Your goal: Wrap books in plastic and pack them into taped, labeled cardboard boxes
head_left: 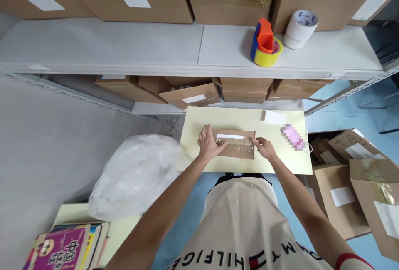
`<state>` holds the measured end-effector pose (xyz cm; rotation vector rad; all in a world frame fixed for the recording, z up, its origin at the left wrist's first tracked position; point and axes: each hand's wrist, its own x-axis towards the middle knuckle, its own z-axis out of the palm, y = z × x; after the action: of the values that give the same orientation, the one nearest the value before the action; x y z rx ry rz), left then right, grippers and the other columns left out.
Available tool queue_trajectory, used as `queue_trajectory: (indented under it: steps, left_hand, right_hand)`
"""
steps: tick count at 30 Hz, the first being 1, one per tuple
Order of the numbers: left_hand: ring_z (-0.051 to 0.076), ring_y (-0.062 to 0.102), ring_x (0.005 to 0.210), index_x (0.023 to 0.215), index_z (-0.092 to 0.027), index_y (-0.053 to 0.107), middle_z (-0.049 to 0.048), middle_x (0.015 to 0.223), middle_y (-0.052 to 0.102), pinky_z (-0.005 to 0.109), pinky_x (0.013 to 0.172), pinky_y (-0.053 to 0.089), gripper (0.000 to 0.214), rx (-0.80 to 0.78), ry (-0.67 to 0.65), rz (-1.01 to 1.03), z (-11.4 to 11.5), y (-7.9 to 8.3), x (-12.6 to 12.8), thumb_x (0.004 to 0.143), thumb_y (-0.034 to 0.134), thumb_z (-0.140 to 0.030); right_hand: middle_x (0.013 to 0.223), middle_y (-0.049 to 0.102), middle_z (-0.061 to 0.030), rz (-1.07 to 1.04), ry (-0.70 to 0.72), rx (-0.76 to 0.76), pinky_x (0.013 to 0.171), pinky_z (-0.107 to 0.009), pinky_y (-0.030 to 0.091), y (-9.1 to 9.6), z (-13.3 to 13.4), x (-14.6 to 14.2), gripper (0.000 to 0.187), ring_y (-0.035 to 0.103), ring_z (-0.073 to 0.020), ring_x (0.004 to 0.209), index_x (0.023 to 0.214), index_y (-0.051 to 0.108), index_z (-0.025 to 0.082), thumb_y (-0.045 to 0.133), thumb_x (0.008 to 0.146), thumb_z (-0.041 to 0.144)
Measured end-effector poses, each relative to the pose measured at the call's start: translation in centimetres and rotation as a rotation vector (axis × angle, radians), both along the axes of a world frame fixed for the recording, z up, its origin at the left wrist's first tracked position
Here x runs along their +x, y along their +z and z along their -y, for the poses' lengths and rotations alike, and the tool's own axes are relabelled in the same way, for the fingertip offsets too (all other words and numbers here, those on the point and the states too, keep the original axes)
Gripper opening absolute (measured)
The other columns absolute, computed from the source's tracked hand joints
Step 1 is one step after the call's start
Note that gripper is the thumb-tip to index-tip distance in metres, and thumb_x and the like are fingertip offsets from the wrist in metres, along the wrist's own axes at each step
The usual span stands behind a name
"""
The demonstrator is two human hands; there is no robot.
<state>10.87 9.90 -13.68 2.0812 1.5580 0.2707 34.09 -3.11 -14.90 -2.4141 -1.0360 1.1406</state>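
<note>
Nearest the camera is the person's cream shirt [246, 224], with both bare forearms reaching away from it to a small pale yellow bench [193, 153]. Going left to right: a stack of books [67, 249] lies low on the left, a white plastic bag [137, 174] bulges beside the bench, and then comes the left hand [210, 143], spread flat with fingers open on the left end of a flat cardboard parcel [237, 147]. The parcel lies crosswise, its long axis running left to right between the two hands, a white label strip along its top. The right hand [264, 147] rests at the parcel's right end, fingers loosely curled and touching the edge; whether it pinches anything I cannot tell. Both hands touch the parcel, one at each end, neither lifting it. Further right lie a white card [274, 117] and a pink object [293, 137], apart from the parcel. On the shelf [124, 47] beyond stand a tape dispenser [264, 43] and a white tape roll [301, 28].
</note>
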Motion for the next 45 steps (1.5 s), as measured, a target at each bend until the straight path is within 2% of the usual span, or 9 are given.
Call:
queue_trajectory:
  steps: [4, 8, 12, 17, 22, 29, 36, 40, 45]
  left_hand:
    - [0.042, 0.030, 0.144, 0.141, -0.019, 0.046, 0.0208, 0.154, 0.035, 0.060, 0.113, 0.030, 0.083, 0.048, -0.162, 0.020, -0.9, 1.2, 4.7, 0.070, 0.078, -0.046]
    - [0.034, 0.048, 0.133, 0.127, -0.019, 0.060, 0.0166, 0.140, 0.055, 0.049, 0.111, 0.037, 0.056, -0.092, -0.366, 0.071, -3.2, 0.4, 11.6, 0.077, 0.072, -0.040]
    - [0.028, 0.065, 0.111, 0.111, -0.016, 0.066, 0.0149, 0.122, 0.068, 0.038, 0.098, 0.049, 0.040, -0.408, -0.443, 0.069, -5.6, -3.2, 18.4, 0.078, 0.071, -0.038]
    - [0.023, 0.068, 0.098, 0.090, -0.015, 0.066, 0.0098, 0.099, 0.074, 0.031, 0.087, 0.051, 0.022, -0.631, -0.246, 0.145, -7.1, -8.7, 23.3, 0.077, 0.071, -0.032]
    - [0.018, 0.066, 0.090, 0.086, -0.014, 0.067, 0.0038, 0.084, 0.071, 0.028, 0.082, 0.052, 0.009, -0.776, -0.060, 0.308, -6.5, -11.4, 25.1, 0.079, 0.064, -0.020]
    - [0.015, 0.065, 0.073, 0.082, -0.013, 0.068, 0.0039, 0.080, 0.070, 0.030, 0.069, 0.056, 0.006, -0.779, 0.175, 0.359, -6.3, -11.1, 25.7, 0.077, 0.071, -0.017]
    - [0.015, 0.066, 0.069, 0.075, -0.014, 0.067, 0.0034, 0.074, 0.072, 0.032, 0.074, 0.055, 0.015, -0.669, -0.022, 0.469, -7.8, -9.6, 22.7, 0.071, 0.080, -0.021]
    - [0.014, 0.067, 0.074, 0.077, -0.014, 0.066, 0.0034, 0.078, 0.072, 0.029, 0.076, 0.053, 0.012, -0.599, -0.124, 0.532, -7.8, -9.1, 22.5, 0.075, 0.076, -0.021]
    - [0.011, 0.065, 0.073, 0.096, -0.017, 0.066, 0.0026, 0.087, 0.072, 0.026, 0.074, 0.051, 0.019, -0.537, -0.179, 0.603, -7.2, -9.1, 23.8, 0.078, 0.071, -0.017]
  right_hand:
    - [0.126, 0.069, -0.0171, 0.189, -0.069, 0.129, 0.093, -0.041, 0.051, -1.9, 0.1, 5.2, 0.049, 0.067, -0.0290, 0.111, 0.127, 0.062, 0.013, 0.046, 0.096, 0.047]
    - [0.149, 0.049, -0.0243, 0.414, 0.035, 0.189, 0.108, -0.055, 0.039, -4.5, -0.8, 9.6, 0.051, 0.043, -0.0368, 0.140, 0.137, 0.052, 0.005, 0.049, 0.091, 0.027]
    - [0.160, 0.029, -0.0258, 0.411, 0.109, 0.092, 0.117, -0.061, 0.023, -7.4, -2.5, 11.3, 0.062, 0.023, -0.0370, 0.151, 0.149, 0.037, 0.003, 0.049, 0.092, 0.025]
    - [0.163, 0.022, -0.0242, 0.343, 0.177, 0.043, 0.120, -0.059, 0.016, -9.6, -4.1, 9.9, 0.067, 0.019, -0.0353, 0.152, 0.153, 0.028, 0.003, 0.049, 0.092, 0.022]
    - [0.161, 0.029, -0.0248, 0.333, 0.234, 0.111, 0.118, -0.053, 0.025, -9.6, -5.3, 8.5, 0.064, 0.026, -0.0361, 0.150, 0.151, 0.033, 0.002, 0.048, 0.091, 0.019]
    - [0.154, 0.044, -0.0203, 0.265, 0.329, 0.217, 0.112, -0.047, 0.032, -9.1, -5.7, 8.7, 0.053, 0.038, -0.0310, 0.144, 0.145, 0.045, 0.006, 0.040, 0.092, 0.013]
    - [0.141, 0.057, -0.0158, 0.361, 0.060, 0.352, 0.104, -0.051, 0.033, -6.6, -5.5, 14.1, 0.055, 0.047, -0.0351, 0.132, 0.140, 0.052, 0.019, 0.049, 0.095, 0.050]
    - [0.095, 0.074, -0.0074, 0.198, 0.063, 0.311, 0.096, -0.045, 0.036, -5.4, -6.2, 17.9, 0.037, 0.066, -0.0255, 0.091, 0.100, 0.072, 0.020, 0.053, 0.093, 0.052]
    - [0.082, 0.076, -0.0035, 0.220, 0.061, 0.323, 0.097, -0.047, 0.029, -3.9, -6.7, 19.5, 0.028, 0.067, -0.0225, 0.077, 0.078, 0.071, 0.022, 0.057, 0.091, 0.043]
